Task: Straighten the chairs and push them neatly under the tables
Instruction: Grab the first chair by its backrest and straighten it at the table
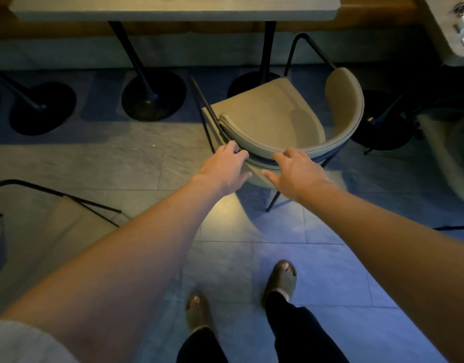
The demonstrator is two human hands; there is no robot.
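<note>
Hands reach forward and down to the curved backrest of a chair (275, 121). The left hand (223, 170) has its fingers spread and curling over the near left part of the backrest rim; the right hand (295, 171) lies open, palm down, fingers splayed on the rim just beside it. Neither looks fully clenched — whether either has a firm grip yet cannot be told.

The chair is tan and padded, with a rounded wraparound back and thin black metal legs. It stands on the tiled floor (121, 163) in front of a pale table (173, 9), turned at an angle so that its seat points toward the right rather than squarely at the table edge. The front of the seat is near one of the table's round black bases (153, 96).

To do this step well, it seems best to close both hands on the backrest, swing the chair until it faces the table, then slide it forward between the bases — evenly, so that the legs do not catch.

Another chair (55, 205) shows partly at lower left.
</note>
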